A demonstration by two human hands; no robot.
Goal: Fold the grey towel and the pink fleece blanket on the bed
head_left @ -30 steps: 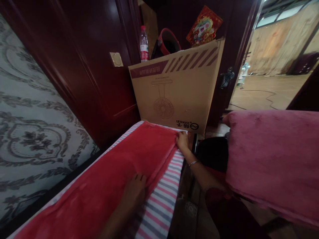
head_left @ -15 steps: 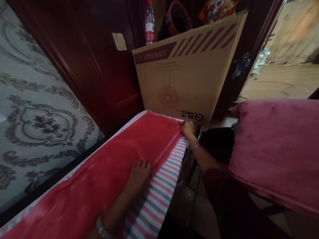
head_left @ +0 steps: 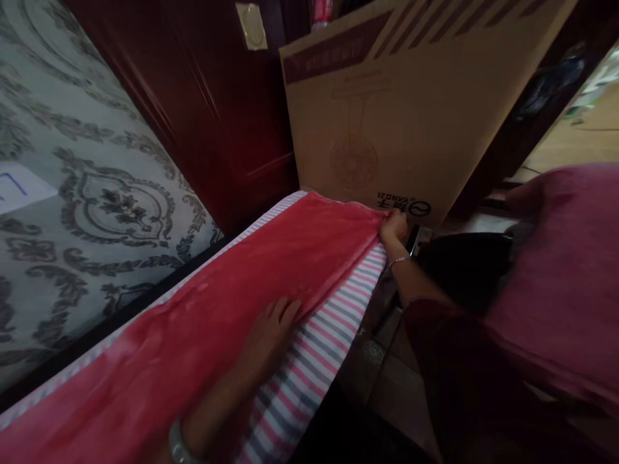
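A long red plush blanket (head_left: pixel 232 283) lies over a striped sheet (head_left: pixel 333 322) in white, pink and grey. At its far right corner, my right hand (head_left: pixel 394 225) is closed on the blanket's edge. My left hand (head_left: pixel 273 325) rests flat on the blanket close to its right-hand border, with fingers extended. The blanket's surface has small wrinkles, and the sheet shows along both sides of it. The fingertips of my right hand are partly hidden in the cloth.
Behind the far end stands a large cardboard box (head_left: pixel 416 109) with a printed fan. Left are a dark red door panel (head_left: pixel 203 84) and a patterned wall (head_left: pixel 120 200). To the right is a pink cover (head_left: pixel 570 277), blurred, with a black object (head_left: pixel 464 258) beside it.
My view has tilted down and turned left, so everything shifts in the picture. My right hand still grips the blanket's far corner, and my left hand stays on the blanket.
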